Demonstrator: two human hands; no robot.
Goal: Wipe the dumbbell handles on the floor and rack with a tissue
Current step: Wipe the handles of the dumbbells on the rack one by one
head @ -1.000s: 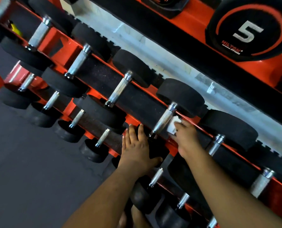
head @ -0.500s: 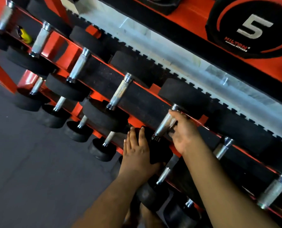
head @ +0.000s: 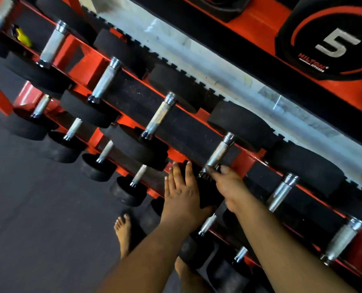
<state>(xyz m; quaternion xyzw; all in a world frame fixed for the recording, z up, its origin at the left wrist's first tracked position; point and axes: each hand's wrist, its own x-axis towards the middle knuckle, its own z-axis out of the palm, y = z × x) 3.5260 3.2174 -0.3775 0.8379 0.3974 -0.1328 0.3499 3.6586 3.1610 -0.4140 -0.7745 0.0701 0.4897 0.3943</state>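
The handle point(head: 219, 152) runs diagonally, near-left to far-right. The right hand point(head: 228, 182) grips its near end; any tissue is hidden. The left hand point(head: 181, 193) rests flat, fingers straight, on the near weight point(head: 205, 187).

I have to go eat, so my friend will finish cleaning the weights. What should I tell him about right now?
Left hand: flat, fingers straight, resting on the near black head of a dumbbell on the red rack.
Right hand: curled at the lower end of that dumbbell's handle; the tissue is not visible now.
Done: cannot tell which handles are wiped.
Left: this handle, then the other rack handles.
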